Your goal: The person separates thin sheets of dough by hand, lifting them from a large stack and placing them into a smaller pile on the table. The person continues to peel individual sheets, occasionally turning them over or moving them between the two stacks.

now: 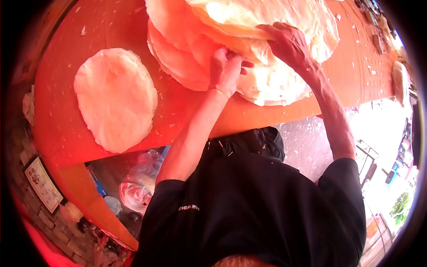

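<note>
Your right hand (288, 46) pinches the upper flatbread (242, 15) on the stack (275, 89) by the near edge of the table (58, 98); your left hand's (226, 71) grip I can't tell. Uneven pulling could tear it.

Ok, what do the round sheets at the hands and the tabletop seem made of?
Round sheets: probably thin dough or flatbread, matte, judging by soft folds and ragged edges.
Tabletop: perhaps painted or laminated board, smooth, judging by its even orange-red surface; strong light leaves it open.

Bakery-like workspace, stacked flatbreads (115, 100), crumb-strewn table (53, 111)
</note>
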A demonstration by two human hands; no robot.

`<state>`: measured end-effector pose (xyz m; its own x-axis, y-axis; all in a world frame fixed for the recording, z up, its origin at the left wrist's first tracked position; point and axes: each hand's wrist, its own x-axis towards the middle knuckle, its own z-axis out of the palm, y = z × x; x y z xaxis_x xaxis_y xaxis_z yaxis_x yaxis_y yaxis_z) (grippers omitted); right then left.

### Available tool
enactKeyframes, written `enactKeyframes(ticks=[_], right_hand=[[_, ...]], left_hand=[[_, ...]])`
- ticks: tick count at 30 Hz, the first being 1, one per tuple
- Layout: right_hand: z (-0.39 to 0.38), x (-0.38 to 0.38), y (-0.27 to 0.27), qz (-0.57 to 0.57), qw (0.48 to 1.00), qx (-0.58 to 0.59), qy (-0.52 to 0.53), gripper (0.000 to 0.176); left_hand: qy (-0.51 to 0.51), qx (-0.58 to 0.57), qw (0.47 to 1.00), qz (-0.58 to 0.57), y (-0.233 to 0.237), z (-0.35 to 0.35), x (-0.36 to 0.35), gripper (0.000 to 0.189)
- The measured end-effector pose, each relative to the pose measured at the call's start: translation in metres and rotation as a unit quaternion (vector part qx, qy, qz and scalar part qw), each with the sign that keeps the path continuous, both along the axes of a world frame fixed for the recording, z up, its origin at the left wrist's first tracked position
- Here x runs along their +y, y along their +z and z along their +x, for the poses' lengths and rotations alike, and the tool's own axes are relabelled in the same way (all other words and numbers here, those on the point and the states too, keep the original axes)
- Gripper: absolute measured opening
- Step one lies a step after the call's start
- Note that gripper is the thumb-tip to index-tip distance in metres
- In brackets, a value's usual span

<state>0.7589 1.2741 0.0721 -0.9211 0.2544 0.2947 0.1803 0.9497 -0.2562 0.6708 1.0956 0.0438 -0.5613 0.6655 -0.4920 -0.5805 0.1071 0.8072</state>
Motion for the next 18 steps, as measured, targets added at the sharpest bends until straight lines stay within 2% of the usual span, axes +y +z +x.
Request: enactKeyframes(ticks=[5,7,10,11,13,14,17,18], right_hand=[[0.006,-0.004,0.004,-0.060,0.998,-0.003,0.015,0.030],[0.006,-0.010,0.007,-0.070,0.997,-0.007,0.023,0.031],[-0.003,-0.022,0.009,-0.034,0.998,0.043,0.038,0.045],[-0.009,-0.029,0.008,-0.036,0.998,0.044,0.036,0.045],[-0.020,-0.044,0.005,-0.025,0.997,0.035,-0.068,0.046],[-0.023,-0.050,0.002,-0.018,0.994,0.048,-0.095,0.042],[-0.026,-0.053,-0.001,-0.042,0.990,0.074,-0.112,0.041],[-0.024,-0.053,0.013,-0.052,0.990,0.075,-0.105,0.034]], left_hand=[[0.037,-0.033,0.994,0.095,-0.002,-0.003,0.009,0.013],[0.082,-0.126,0.982,0.118,0.003,-0.005,0.014,0.017],[0.128,-0.155,0.976,0.084,-0.007,-0.012,0.023,0.019],[0.127,-0.155,0.976,0.082,-0.011,-0.015,0.026,0.019],[0.166,-0.184,0.967,0.056,-0.017,-0.026,0.034,0.020],[0.137,-0.189,0.967,0.099,-0.018,-0.031,0.035,0.019],[0.137,-0.160,0.971,0.116,-0.008,-0.030,0.038,0.018],[0.088,-0.151,0.980,0.097,-0.003,-0.030,0.031,0.017]])
